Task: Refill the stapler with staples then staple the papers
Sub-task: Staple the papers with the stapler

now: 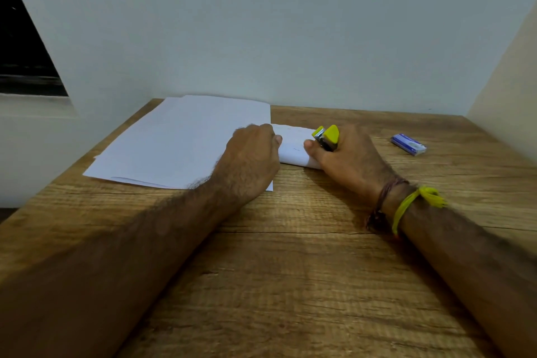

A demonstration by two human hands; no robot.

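While gripped by right hand [345,154], stapler [327,136] nose-up.

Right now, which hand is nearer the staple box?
Right. The right hand, gripping the stapler, lies just left of the staple box; the left hand rests on the papers, farther left.

Wood, paper, plastic under my view

Matt grained wooden table [290,285]; smooth papers [180,139] at eleven o'clock; glossy yellow plastic stapler [327,136] (metal core glinting).
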